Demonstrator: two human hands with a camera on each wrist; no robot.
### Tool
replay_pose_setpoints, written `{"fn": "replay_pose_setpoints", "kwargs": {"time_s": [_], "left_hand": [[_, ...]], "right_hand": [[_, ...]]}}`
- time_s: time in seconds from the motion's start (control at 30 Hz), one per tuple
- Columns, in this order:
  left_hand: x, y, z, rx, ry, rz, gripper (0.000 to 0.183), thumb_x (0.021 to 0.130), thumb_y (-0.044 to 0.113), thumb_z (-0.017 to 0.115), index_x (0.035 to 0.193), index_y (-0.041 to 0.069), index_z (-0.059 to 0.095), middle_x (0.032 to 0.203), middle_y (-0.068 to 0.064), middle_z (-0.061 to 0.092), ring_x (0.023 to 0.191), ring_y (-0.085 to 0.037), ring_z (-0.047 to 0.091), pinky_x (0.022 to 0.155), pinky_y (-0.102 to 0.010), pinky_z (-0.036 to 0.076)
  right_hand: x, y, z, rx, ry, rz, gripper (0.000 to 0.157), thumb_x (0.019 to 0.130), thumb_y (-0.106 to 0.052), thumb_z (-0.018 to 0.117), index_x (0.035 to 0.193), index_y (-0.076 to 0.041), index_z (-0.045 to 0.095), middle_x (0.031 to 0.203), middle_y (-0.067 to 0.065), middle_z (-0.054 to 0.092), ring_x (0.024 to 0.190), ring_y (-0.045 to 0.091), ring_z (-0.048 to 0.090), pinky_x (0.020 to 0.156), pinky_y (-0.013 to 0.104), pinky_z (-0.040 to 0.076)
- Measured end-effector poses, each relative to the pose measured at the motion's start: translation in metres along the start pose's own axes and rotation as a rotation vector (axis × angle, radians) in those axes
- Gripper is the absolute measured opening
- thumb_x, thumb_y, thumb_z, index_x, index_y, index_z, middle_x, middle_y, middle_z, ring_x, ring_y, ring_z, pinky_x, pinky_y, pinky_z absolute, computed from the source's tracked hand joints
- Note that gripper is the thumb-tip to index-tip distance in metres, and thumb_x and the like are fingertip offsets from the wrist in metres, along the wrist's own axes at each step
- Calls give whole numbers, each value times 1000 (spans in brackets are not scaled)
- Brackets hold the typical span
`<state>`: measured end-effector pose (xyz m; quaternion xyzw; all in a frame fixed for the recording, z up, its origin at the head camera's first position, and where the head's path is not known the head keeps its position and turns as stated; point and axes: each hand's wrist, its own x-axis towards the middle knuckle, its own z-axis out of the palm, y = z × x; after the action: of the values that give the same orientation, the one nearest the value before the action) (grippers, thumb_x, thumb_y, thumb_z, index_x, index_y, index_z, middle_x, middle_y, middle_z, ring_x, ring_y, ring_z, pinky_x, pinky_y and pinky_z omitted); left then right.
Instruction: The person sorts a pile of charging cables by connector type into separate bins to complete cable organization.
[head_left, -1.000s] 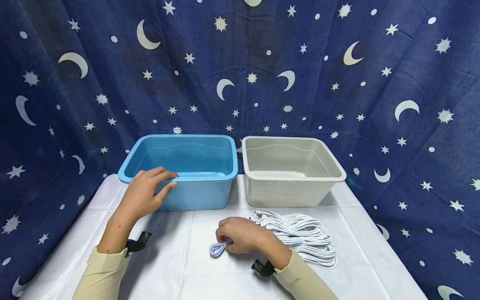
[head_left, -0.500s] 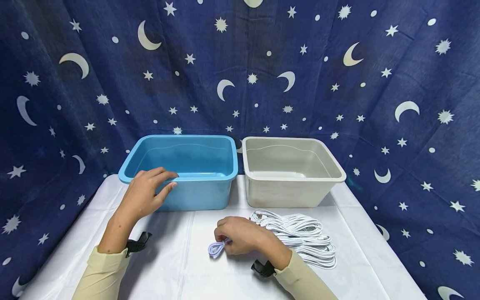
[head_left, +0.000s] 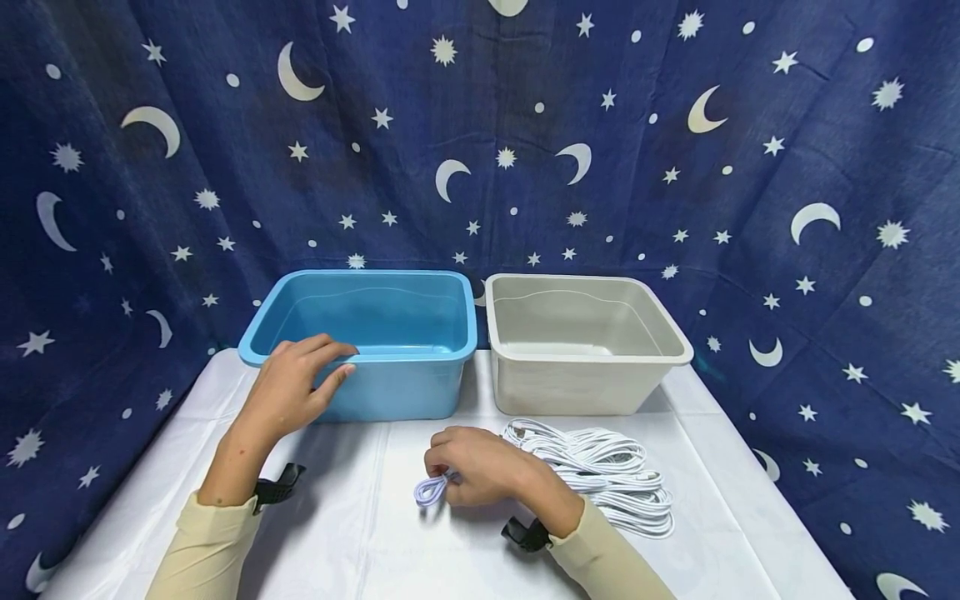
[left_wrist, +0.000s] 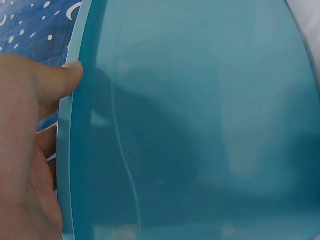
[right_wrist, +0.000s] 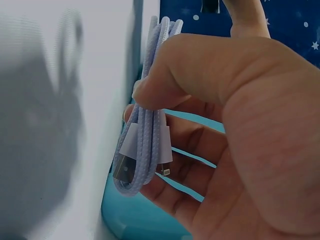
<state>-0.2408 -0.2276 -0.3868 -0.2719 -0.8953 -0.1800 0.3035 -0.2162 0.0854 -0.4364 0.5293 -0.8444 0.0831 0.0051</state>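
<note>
A coiled lavender charging cable [right_wrist: 145, 135], braided, with a USB plug and a small metal connector, is pinched between the thumb and fingers of my right hand [head_left: 480, 465]. In the head view its loop [head_left: 429, 492] pokes out left of the fingers, just above the table. My left hand [head_left: 288, 387] holds the front rim of the blue bin [head_left: 405, 387], thumb on the outer side and fingers over the edge. The left wrist view shows that thumb [left_wrist: 62, 82] against the rim, with the bin's smooth outer wall filling most of the picture.
A beige bin [head_left: 570, 387] stands right of the blue one. Several bundled white cables [head_left: 600, 475] lie in front of it, beside my right wrist. White cloth [head_left: 405, 558] covers the table, and a navy star-and-moon curtain [head_left: 495, 225] hangs behind.
My right hand has risen slightly and shifted a little left, bringing the lavender cable up with it. My left hand has stayed on the blue bin's rim.
</note>
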Motion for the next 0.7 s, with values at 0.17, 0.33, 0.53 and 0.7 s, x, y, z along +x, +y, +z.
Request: {"fn": "replay_pose_setpoints", "kwargs": {"time_s": [0.17, 0.33, 0.53, 0.7], "left_hand": [[-1, 0, 2, -2, -6, 0, 21, 97, 18, 79, 117, 12, 79, 104, -4, 75, 86, -28, 70, 81, -54, 49], [-1, 0, 1, 4, 4, 1, 21, 96, 18, 79, 117, 12, 79, 105, -4, 75, 89, -28, 69, 82, -54, 48], [0, -1, 1, 5, 8, 2, 21, 96, 17, 79, 116, 11, 78, 105, -5, 75, 90, -28, 70, 82, -54, 48], [0, 0, 1, 5, 4, -4, 21, 96, 18, 79, 116, 11, 79, 105, -5, 75, 90, -29, 70, 82, -55, 48]], "right_hand": [[1, 0, -3, 12, 22, -5, 20, 76, -13, 79, 91, -23, 70, 87, -13, 56, 82, 2, 49, 75, 16, 39], [3, 1, -13, 13, 36, -9, 19, 77, -12, 77, 92, -21, 70, 89, -11, 57, 82, 3, 50, 75, 17, 40], [6, 2, -27, 14, 42, -30, 20, 75, -9, 74, 91, -20, 69, 89, -10, 59, 83, 5, 51, 75, 18, 41], [7, 4, -40, -3, 52, -39, 18, 77, -10, 75, 90, -21, 68, 88, -9, 60, 83, 6, 52, 77, 20, 44]]}}
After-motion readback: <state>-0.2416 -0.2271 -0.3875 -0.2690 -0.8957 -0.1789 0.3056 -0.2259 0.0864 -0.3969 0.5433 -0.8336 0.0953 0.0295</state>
